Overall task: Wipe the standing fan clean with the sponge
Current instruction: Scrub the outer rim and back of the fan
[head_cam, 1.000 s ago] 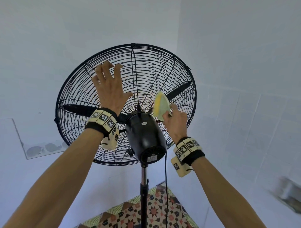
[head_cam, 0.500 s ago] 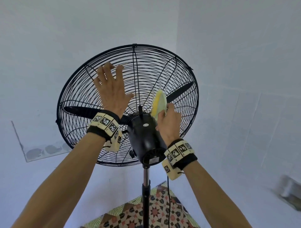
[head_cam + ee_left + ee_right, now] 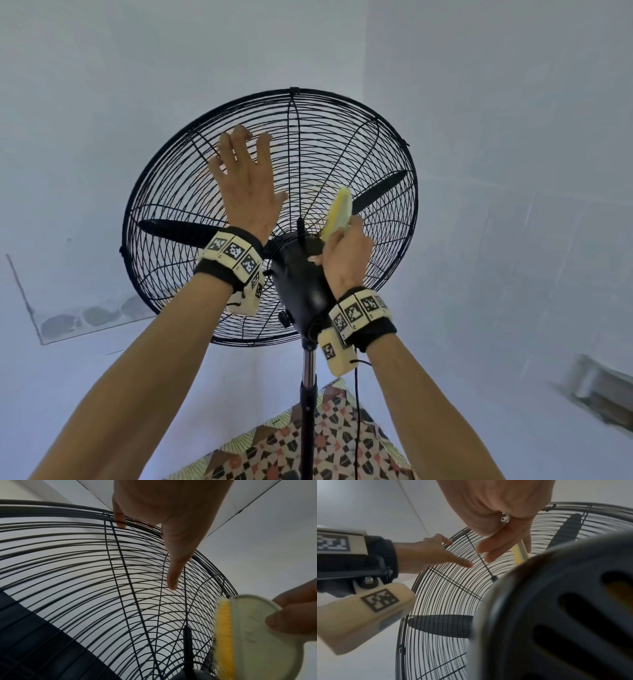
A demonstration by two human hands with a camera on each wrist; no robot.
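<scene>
Left hand (image 3: pixel 247 192) lies flat, fingers spread on the fan's springy wire grille (image 3: pixel 164 192), steadying it; right hand (image 3: pixel 346 257) pinches the soft, light sponge (image 3: pixel 339 212) near the motor housing (image 3: pixel 301 274).

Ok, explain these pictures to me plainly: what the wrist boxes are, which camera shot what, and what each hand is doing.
No robot here: a person is cleaning a standing fan with bare hands. The big picture comes from a camera on the person's head, looking up along both arms. The other two come from small cameras strapped to the wrists; those are the cream boxes with black-and-white squares, the left box and the right box. The left hand lies flat, fingers spread, on the wire cage. The right hand holds the sponge, yellow one side, pale the other, against the cage just above the black motor. Below are the pole and a patterned mat.
</scene>
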